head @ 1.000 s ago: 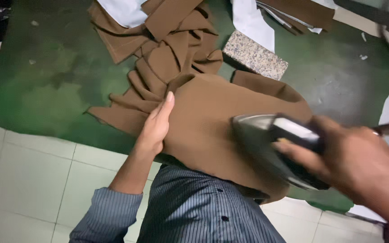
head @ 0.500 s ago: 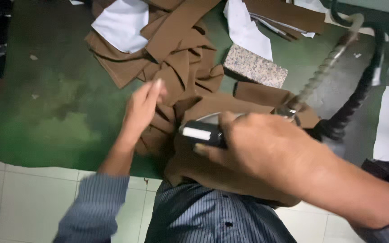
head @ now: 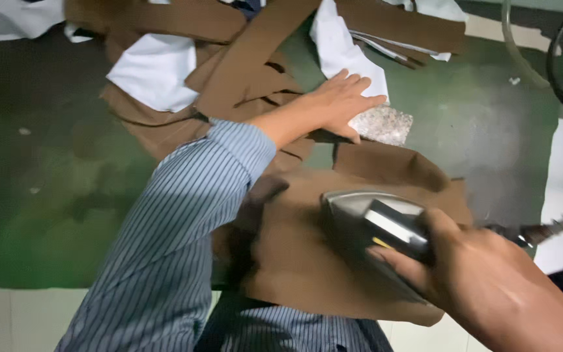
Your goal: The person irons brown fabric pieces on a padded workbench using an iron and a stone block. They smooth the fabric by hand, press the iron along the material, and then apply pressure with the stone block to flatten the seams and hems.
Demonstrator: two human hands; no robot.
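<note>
My right hand (head: 483, 287) is clamped on the handle of the iron (head: 366, 228), which rests on the brown cloth (head: 301, 261) near the table's (head: 490, 130) front edge. My left hand (head: 337, 104), fingers spread, lies on the stone block (head: 382, 125) farther back. I judge pressing is underway.

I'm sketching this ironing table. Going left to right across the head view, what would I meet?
Bare green table cover → white fabric piece → striped sleeve → left hand on the speckled stone block → iron → right hand.
</note>
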